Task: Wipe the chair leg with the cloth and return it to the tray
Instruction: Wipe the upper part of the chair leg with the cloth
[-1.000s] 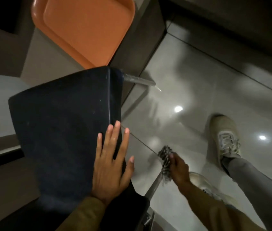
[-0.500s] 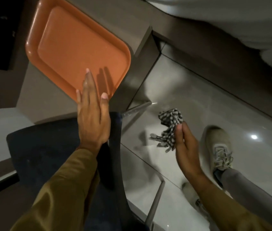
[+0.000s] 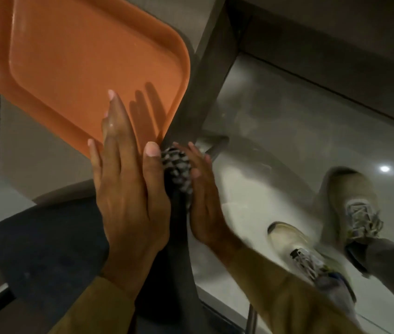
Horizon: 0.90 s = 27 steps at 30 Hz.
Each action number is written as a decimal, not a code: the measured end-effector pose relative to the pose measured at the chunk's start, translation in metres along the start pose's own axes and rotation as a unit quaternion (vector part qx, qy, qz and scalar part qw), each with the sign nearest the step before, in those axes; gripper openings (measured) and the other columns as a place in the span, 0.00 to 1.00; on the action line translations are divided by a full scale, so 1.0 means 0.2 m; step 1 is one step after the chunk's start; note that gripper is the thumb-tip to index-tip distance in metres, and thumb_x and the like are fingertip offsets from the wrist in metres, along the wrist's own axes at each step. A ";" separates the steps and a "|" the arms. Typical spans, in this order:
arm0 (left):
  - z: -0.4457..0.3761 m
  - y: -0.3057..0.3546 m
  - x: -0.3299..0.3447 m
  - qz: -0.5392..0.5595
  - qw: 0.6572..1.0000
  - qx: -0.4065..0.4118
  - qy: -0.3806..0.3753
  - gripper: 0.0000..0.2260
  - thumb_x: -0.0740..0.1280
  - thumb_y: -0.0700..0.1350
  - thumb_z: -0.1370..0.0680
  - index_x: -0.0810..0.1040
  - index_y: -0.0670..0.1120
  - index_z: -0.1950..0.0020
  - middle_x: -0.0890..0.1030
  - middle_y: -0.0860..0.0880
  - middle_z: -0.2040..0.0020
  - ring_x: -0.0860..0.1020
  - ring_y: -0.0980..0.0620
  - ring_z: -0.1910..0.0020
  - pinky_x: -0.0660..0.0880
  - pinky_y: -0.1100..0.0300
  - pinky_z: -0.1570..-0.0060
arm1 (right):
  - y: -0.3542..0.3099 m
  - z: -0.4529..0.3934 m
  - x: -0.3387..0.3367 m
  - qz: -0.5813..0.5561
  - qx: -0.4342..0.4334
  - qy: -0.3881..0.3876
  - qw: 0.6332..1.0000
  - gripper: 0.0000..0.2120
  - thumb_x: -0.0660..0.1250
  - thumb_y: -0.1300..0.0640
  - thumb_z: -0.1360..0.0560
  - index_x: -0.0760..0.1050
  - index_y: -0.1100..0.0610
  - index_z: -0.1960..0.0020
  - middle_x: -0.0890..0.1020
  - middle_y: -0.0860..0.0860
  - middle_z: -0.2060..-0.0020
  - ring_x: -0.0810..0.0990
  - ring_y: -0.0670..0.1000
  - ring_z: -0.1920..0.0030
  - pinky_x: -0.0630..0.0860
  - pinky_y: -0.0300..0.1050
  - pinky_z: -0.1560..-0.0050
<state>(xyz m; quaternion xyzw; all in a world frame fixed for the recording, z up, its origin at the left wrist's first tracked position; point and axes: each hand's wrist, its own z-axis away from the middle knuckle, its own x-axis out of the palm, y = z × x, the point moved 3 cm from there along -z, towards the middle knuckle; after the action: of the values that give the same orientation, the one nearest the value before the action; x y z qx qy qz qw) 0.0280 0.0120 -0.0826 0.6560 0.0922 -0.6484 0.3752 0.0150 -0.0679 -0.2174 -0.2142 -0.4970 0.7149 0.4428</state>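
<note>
The orange tray (image 3: pixel 70 56) lies on a grey-brown table at the upper left, with nothing in it. My left hand (image 3: pixel 128 196) is flat with its fingers apart, stretched over the tray's near corner and the dark chair seat (image 3: pixel 51 249). My right hand (image 3: pixel 203 198) holds the black-and-white patterned cloth (image 3: pixel 176 169), bunched up, just off the tray's near right corner and next to my left thumb. One metal chair leg (image 3: pixel 251 319) shows at the bottom edge; another leg (image 3: pixel 215 147) pokes out beyond the cloth.
The table's dark side panel (image 3: pixel 205 88) drops to a glossy tiled floor (image 3: pixel 287 141) on the right. My two beige sneakers (image 3: pixel 350 208) stand on the floor at the lower right. A dark wall base runs along the top right.
My right hand has lifted the cloth from the chair leg near the floor up to the tray's corner. My left hand left the seat and reached toward the tray.
</note>
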 end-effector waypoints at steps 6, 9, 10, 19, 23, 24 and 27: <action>-0.01 -0.01 0.00 0.009 1.000 0.000 0.000 0.28 0.48 0.51 0.09 0.50 0.45 0.09 0.59 0.51 0.09 0.56 0.53 0.09 0.45 0.49 0.09 | 0.25 -0.31 -0.18 0.028 0.116 0.005 0.993 0.19 0.51 0.63 0.10 0.69 0.57 0.21 0.73 0.52 0.22 0.66 0.47 0.17 0.59 0.64 0.14; -0.01 0.00 -0.01 0.008 1.000 -0.007 -0.004 0.27 0.48 0.52 0.09 0.50 0.48 0.09 0.58 0.52 0.09 0.56 0.53 0.09 0.48 0.44 0.09 | 0.13 -0.25 -0.15 -0.077 0.217 0.031 0.973 0.16 0.55 0.57 0.10 0.77 0.55 0.28 0.82 0.50 0.33 0.81 0.39 0.34 0.77 0.54 0.26; -0.01 0.00 -0.01 0.007 1.000 -0.008 -0.004 0.27 0.48 0.52 0.09 0.50 0.49 0.09 0.58 0.53 0.09 0.56 0.54 0.09 0.49 0.43 0.09 | 0.05 -0.17 -0.12 -0.096 0.211 0.040 0.972 0.15 0.57 0.54 0.11 0.80 0.50 0.32 0.83 0.45 0.36 0.81 0.36 0.37 0.77 0.50 0.27; -0.01 -0.01 0.00 0.007 1.000 0.001 -0.008 0.27 0.49 0.50 0.08 0.52 0.46 0.09 0.56 0.55 0.10 0.57 0.54 0.10 0.45 0.51 0.09 | 0.03 -0.07 -0.07 -0.102 0.131 0.001 0.986 0.28 0.49 0.47 0.12 0.70 0.61 0.21 0.74 0.57 0.21 0.69 0.56 0.18 0.62 0.63 0.15; -0.01 0.00 0.00 0.017 1.000 -0.006 -0.005 0.27 0.50 0.51 0.08 0.52 0.47 0.09 0.60 0.52 0.09 0.57 0.54 0.10 0.44 0.57 0.11 | 0.15 -0.27 -0.17 -0.117 0.222 0.014 0.968 0.21 0.51 0.54 0.09 0.66 0.57 0.18 0.73 0.53 0.21 0.71 0.53 0.21 0.63 0.60 0.15; -0.01 0.00 0.00 0.015 1.000 -0.007 -0.007 0.27 0.50 0.50 0.08 0.52 0.47 0.09 0.60 0.52 0.10 0.57 0.55 0.10 0.44 0.56 0.10 | 0.14 -0.28 -0.17 -0.113 0.242 0.016 0.964 0.23 0.53 0.51 0.09 0.65 0.55 0.17 0.71 0.53 0.19 0.69 0.55 0.18 0.62 0.61 0.15; -0.01 0.01 -0.01 0.011 1.000 -0.014 -0.007 0.27 0.49 0.50 0.09 0.52 0.48 0.09 0.60 0.52 0.10 0.58 0.55 0.10 0.46 0.48 0.09 | -0.02 -0.11 -0.12 -0.139 0.232 0.000 0.963 0.29 0.57 0.41 0.16 0.65 0.48 0.16 0.66 0.50 0.15 0.62 0.50 0.14 0.57 0.59 0.12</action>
<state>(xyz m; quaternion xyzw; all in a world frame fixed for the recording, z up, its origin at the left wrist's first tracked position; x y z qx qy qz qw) 0.0307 0.0131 -0.0811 0.6473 0.0909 -0.6473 0.3920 0.0456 -0.0757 -0.2260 -0.0345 -0.3426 0.7423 0.5748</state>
